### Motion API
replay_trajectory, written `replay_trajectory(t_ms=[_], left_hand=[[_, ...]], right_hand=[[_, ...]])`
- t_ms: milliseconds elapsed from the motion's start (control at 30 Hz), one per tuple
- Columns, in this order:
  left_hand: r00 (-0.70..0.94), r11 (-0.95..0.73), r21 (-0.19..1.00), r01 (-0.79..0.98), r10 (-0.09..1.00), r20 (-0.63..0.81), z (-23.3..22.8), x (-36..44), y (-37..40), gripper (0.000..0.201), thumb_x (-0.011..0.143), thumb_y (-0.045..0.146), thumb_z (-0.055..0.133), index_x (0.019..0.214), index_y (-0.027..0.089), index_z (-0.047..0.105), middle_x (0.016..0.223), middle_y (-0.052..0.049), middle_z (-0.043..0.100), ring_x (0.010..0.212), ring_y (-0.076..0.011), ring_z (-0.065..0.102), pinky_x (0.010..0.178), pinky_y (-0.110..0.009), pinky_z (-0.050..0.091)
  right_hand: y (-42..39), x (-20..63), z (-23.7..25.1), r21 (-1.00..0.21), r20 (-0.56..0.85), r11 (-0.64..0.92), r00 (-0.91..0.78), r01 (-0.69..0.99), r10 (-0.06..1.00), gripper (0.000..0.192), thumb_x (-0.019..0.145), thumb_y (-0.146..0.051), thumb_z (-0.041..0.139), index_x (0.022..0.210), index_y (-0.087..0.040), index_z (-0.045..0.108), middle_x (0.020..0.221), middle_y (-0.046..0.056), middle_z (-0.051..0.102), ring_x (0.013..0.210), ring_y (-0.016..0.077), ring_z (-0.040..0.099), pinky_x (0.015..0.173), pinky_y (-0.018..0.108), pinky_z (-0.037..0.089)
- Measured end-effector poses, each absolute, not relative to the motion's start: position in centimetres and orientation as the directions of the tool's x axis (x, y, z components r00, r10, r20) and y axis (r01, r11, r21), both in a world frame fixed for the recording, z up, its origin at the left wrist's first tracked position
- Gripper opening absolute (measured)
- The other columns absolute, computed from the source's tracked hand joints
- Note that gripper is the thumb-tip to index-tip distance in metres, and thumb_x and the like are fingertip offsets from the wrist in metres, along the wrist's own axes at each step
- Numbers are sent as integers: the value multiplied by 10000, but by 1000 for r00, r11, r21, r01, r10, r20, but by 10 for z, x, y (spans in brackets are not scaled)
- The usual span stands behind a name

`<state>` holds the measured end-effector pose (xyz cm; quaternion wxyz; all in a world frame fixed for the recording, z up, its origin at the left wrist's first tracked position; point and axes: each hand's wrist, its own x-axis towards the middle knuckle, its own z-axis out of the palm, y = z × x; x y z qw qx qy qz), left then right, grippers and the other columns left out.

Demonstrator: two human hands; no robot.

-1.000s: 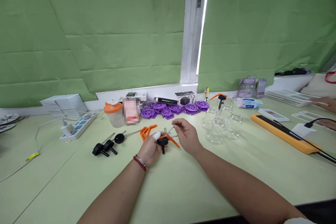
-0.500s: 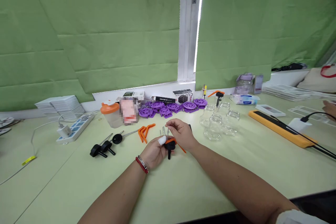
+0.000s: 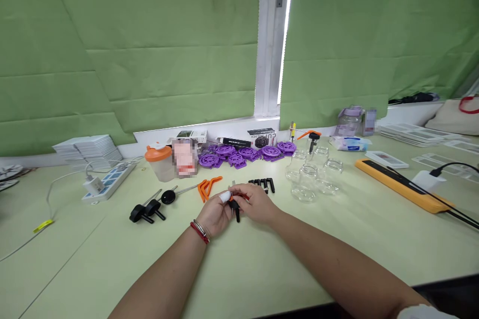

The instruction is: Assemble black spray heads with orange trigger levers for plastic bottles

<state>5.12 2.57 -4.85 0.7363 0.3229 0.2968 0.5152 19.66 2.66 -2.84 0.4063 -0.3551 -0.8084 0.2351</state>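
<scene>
Both hands, left hand [image 3: 214, 213] and right hand [image 3: 257, 203], grip one black pump head [image 3: 234, 206] mid-tabletop [image 3: 262, 264]. Bare room lies toward 6 o'clock; four glass jars [image 3: 312, 174] stand at 2 o'clock.

Both forearms are bare from the lower edge of the head view up to the hands. The left hand [image 3: 214, 213] wears two bands at the wrist: a thin red cord bracelet [image 3: 197, 234] and, just beside it on the hand's side, a slim silver bangle [image 3: 202, 227]. A white wrap or finger cot [image 3: 223, 196] covers the tip of one left finger, just beyond the bangle toward the fingertips. The right hand [image 3: 258, 204] carries no ring or band that can be made out. Far back from the bracelet, at the picture's lower right corner, a bit of white sleeve [image 3: 426, 312] shows on the right arm.
</scene>
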Motion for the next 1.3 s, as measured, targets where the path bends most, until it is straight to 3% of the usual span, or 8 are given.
replay_trajectory(t_ms=[167, 400, 600, 800, 967, 1100, 1300], left_hand=[[232, 203, 804, -558, 969, -83, -48, 49, 29, 69, 755, 232, 615, 798, 179, 619, 800, -74, 625, 789, -204, 623, 600, -295, 506], [266, 169, 817, -551, 964, -20, -47, 47, 28, 172, 748, 291, 661, 857, 159, 648, 871, -83, 629, 861, -196, 615, 682, -282, 501], [412, 186, 899, -395, 911, -8, -41, 38, 21, 371, 785, 457, 603, 1020, 175, 646, 997, -107, 634, 958, -228, 596, 790, -335, 469], [478, 99, 948, -303, 876, 62, -40, 36, 20, 342, 837, 470, 520, 1100, 259, 574, 1083, -67, 596, 1026, -215, 540, 827, -356, 446], [500, -48, 999, 19, 865, 32, -37, 39, 16, 446, 713, 325, 693, 1106, 189, 529, 924, -45, 589, 763, -149, 547, 682, -278, 452], [460, -192, 936, 296, 887, 37, -35, 39, 16, 264, 702, 321, 672, 871, 146, 568, 624, 7, 524, 531, -114, 455, 493, -234, 361], [409, -270, 910, 313, 904, 128, -32, 43, 14, 156, 741, 313, 602, 757, 168, 547, 588, 3, 508, 499, -118, 452, 456, -226, 336]], right_hand=[[25, 196, -32, -556, 507, 694, -475, 457, 719, 554, 683, -118, 645, 1219, -190, 525, 1142, 87, 625, 1055, 226, 542, 956, 404, 359], [24, 197, -29, -524, 534, 737, -509, 428, 675, 446, 743, -54, 551, 1164, -199, 538, 1072, 65, 647, 1030, 200, 539, 940, 392, 354], [23, 203, -25, -516, 532, 760, -548, 395, 646, 523, 750, -49, 523, 1249, -196, 473, 1122, 80, 629, 1055, 219, 524, 953, 422, 352], [23, 203, -31, -499, 516, 766, -572, 405, 638, 625, 760, -84, 561, 1341, -205, 365, 1204, 105, 563, 1105, 236, 489, 960, 427, 379], [21, 200, -35, -377, 616, 876, -625, 300, 479, 665, 778, -61, 506, 1384, -195, 266, 1193, 131, 511, 1069, 221, 496, 909, 413, 430], [22, 200, -36, -299, 618, 911, -670, 283, 411, 665, 775, -25, 454, 1390, -180, 255, 1216, 143, 481, 1111, 224, 470, 916, 414, 435], [24, 200, -40, -198, 640, 935, -684, 294, 351, 631, 800, -19, 404, 1396, -171, 260, 1269, 154, 467, 1162, 222, 449, 939, 421, 433]])
